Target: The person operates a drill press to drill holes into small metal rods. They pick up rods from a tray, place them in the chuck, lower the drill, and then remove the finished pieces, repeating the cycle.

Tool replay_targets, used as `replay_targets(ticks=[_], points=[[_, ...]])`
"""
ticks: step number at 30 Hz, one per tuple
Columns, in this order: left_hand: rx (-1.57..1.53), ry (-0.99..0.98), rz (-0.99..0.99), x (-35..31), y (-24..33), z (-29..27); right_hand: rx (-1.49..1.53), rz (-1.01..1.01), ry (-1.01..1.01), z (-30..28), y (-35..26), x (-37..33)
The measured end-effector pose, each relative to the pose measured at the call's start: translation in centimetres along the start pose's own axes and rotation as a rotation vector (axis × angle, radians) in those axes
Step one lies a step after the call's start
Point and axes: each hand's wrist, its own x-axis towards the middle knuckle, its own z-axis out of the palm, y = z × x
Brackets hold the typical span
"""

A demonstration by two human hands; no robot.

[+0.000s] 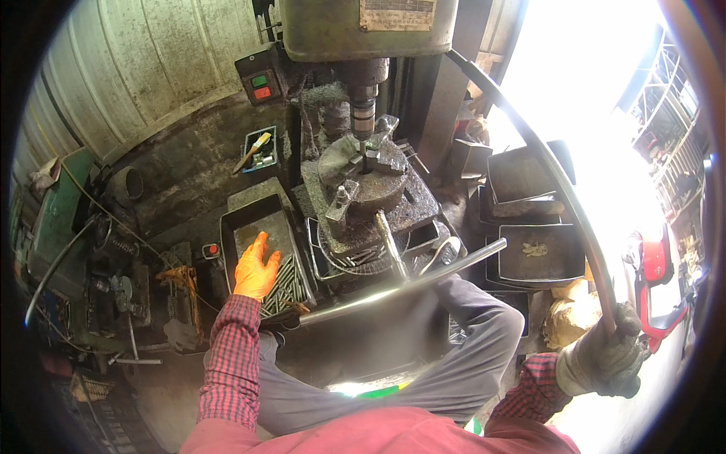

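My right hand (605, 356), in a grey work glove, is wrapped round the lower end of the long curved feed lever (556, 170) of a green drill press (370, 38). My left hand (257, 268), in an orange glove, is over a dark metal tray (224, 246), its fingers stretched out and nothing visible in them. Several steel pins (286, 287) lie in the tray beside that hand. The drill chuck (363, 110) points down at a jawed vise chuck (361, 174) on the machine table; its jaws partly hide what sits between them.
A shiny bar (404, 284) crosses in front of my knees. A switch box (261, 76) with green and red buttons hangs at the back left, above a small tray (270, 163) with a brush (253, 151). Dark metal bins (541, 253) stand right; a red machine (656, 261) stands farther right.
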Motion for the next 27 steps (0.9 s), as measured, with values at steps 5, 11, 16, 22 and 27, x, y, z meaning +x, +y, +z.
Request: replay_targets(ticks=[5,11,16,22,27], points=[[-0.14,-0.035,0.026,0.4,-1.3,0.6,0.027,0.124,0.017,0.7,-0.1,-1.0],[-0.33,-0.059,0.044,2.4,-4.6,2.0,0.131,0.237,0.088,3.3,0.3,-0.6],[-0.282,-0.048,0.067,3.1,-6.5,2.7,0.183,0.288,0.135,3.5,-0.2,-0.5],[-0.25,-0.046,0.066,2.6,-5.9,1.9,0.196,0.293,0.147,3.4,0.0,-0.6],[-0.292,-0.037,0.078,2.7,-6.0,2.0,0.201,0.3,0.148,3.3,0.3,-0.2]])
